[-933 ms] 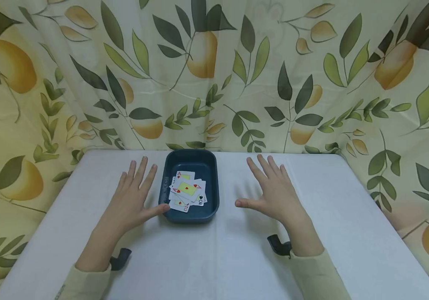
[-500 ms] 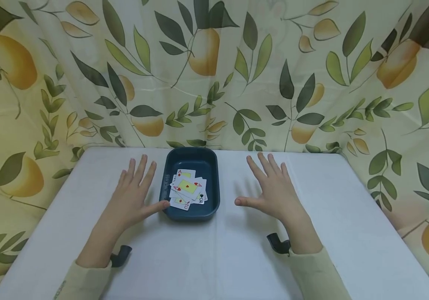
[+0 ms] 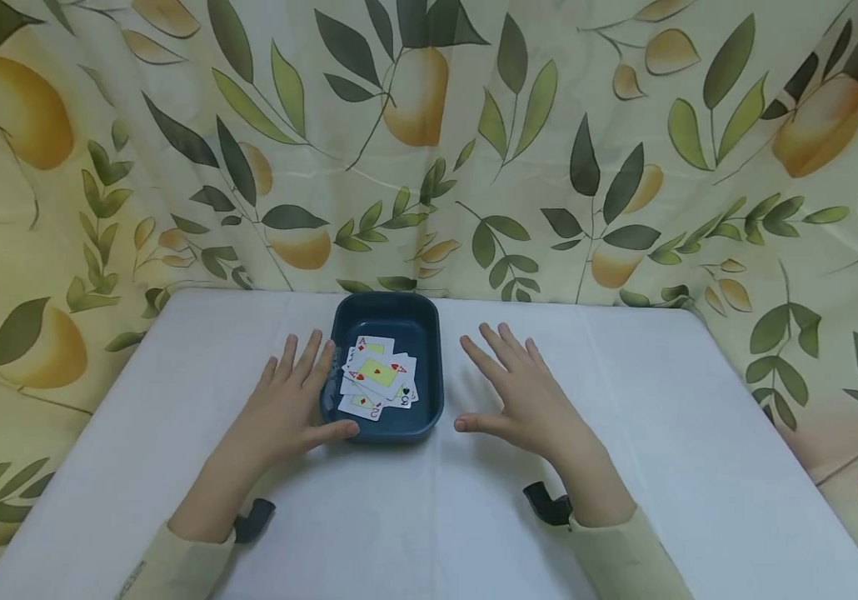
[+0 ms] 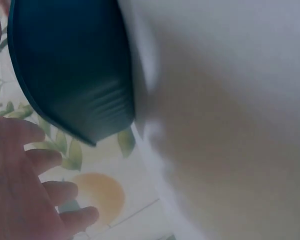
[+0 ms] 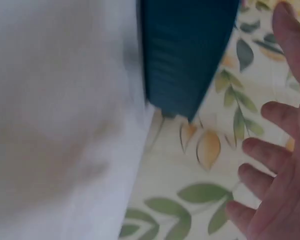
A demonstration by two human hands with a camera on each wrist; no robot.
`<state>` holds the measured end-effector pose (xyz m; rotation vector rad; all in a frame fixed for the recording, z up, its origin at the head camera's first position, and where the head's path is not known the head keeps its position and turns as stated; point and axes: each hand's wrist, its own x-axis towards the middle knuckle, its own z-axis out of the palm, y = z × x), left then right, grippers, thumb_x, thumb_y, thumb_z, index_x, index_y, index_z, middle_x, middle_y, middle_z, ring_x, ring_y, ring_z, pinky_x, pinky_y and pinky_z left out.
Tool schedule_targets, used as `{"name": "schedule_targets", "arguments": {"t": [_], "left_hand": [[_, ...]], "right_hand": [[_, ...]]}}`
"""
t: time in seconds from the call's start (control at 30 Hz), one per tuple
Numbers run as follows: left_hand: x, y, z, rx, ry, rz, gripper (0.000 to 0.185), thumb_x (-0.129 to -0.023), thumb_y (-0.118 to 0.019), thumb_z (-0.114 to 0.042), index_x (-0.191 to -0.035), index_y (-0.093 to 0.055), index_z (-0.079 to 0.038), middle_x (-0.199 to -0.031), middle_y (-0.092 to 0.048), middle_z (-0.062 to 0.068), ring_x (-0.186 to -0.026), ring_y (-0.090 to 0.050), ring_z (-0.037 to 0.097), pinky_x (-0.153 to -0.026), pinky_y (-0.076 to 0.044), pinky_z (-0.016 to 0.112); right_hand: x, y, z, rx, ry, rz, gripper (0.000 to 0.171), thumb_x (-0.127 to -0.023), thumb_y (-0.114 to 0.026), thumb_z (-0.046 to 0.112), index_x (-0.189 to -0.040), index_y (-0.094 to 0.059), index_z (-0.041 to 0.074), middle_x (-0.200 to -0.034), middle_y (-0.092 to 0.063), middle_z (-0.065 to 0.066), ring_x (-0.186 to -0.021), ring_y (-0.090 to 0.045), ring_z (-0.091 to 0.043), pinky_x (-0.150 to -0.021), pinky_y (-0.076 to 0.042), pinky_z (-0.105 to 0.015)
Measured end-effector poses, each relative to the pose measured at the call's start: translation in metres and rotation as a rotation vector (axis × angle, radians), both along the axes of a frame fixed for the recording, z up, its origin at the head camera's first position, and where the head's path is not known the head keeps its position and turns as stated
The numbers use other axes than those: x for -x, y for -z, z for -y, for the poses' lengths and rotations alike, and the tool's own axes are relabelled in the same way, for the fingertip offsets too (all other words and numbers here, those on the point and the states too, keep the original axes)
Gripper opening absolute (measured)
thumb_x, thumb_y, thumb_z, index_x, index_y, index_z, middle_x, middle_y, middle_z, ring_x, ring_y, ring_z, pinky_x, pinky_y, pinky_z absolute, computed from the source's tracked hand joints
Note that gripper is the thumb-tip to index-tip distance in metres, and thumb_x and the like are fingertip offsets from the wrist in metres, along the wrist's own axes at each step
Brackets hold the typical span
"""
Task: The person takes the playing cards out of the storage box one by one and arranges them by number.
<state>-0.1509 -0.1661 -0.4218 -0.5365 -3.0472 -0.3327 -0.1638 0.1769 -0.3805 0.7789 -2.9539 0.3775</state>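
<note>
Head view: a dark blue tray stands at the middle of the frame on the white worktop, its long axis running from the lower edge toward the upper edge of the picture, away from the person. A loose heap of playing cards lies face up in its nearer half. The left hand lies to the left of the tray with fingers straight and spread; its fingertips reach the tray's left rim and its thumb points along the near left corner, touching or almost touching. The right hand is to the right, also flat and released, with a clear strip of worktop between its thumb and the tray's right wall. So the left hand is the nearer one, and the tray lies between the two palms. Neither grip holds anything.

Left wrist view: the tray's outer wall fills the upper left of the frame, with the left hand's fingers at the lower left, straight and just beside it; contact cannot be told.

Right wrist view: the tray's wall sits at the top centre, and the right hand's fingers at the right edge are spread and apart from it.
</note>
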Motion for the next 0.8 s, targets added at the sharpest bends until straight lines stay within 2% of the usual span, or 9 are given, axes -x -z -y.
{"name": "schedule_targets", "arguments": {"t": [0.17,0.3,0.4,0.63,0.8], "left_hand": [[-0.004,0.0,-0.007,0.0,-0.002,0.006,0.122,-0.076,-0.058,-0.083,-0.16,-0.014,-0.008,-0.168,-0.002,0.013,-0.152,0.0,0.044,-0.117,-0.014,0.067],[-0.006,0.003,-0.01,0.003,0.02,0.065,0.124,-0.076,-0.06,-0.082,-0.16,-0.012,-0.006,-0.168,-0.001,0.012,-0.154,-0.002,0.039,-0.116,-0.016,0.067],[-0.006,0.004,-0.012,-0.01,0.026,0.086,0.125,-0.075,-0.062,-0.081,-0.16,-0.011,-0.004,-0.168,0.001,0.012,-0.154,-0.005,0.035,-0.117,-0.016,0.066],[-0.006,0.001,-0.014,-0.027,0.009,0.043,0.109,-0.087,-0.049,-0.078,-0.159,-0.015,-0.004,-0.167,-0.005,0.013,-0.154,-0.008,0.036,-0.117,-0.017,0.066],[-0.008,0.006,-0.013,-0.029,0.0,0.053,0.105,-0.09,-0.047,-0.075,-0.159,-0.013,-0.003,-0.167,-0.003,0.014,-0.153,-0.009,0.039,-0.115,-0.018,0.069]], "right_hand": [[-0.003,0.006,0.02,0.039,-0.113,-0.013,0.098,-0.079,-0.071,0.068,-0.158,-0.03,0.028,-0.167,-0.019,-0.003,-0.155,-0.01,-0.028,-0.122,-0.013,-0.057],[-0.003,0.01,0.036,0.09,-0.217,-0.008,0.082,-0.089,-0.069,0.054,-0.157,-0.034,0.026,-0.165,-0.024,-0.004,-0.154,-0.015,-0.027,-0.121,-0.017,-0.055],[0.005,0.008,0.045,0.077,-0.266,0.008,0.072,-0.095,-0.066,0.046,-0.156,-0.035,0.024,-0.164,-0.027,-0.006,-0.154,-0.017,-0.028,-0.121,-0.019,-0.055],[0.037,-0.001,0.064,-0.072,-0.378,0.038,0.071,-0.091,-0.073,0.032,-0.154,-0.041,0.019,-0.162,-0.032,-0.011,-0.152,-0.022,-0.032,-0.12,-0.021,-0.054],[0.053,-0.005,0.085,-0.217,-0.436,0.086,0.078,-0.087,-0.078,0.029,-0.155,-0.04,0.023,-0.163,-0.029,-0.008,-0.152,-0.021,-0.03,-0.122,-0.018,-0.051]]}}
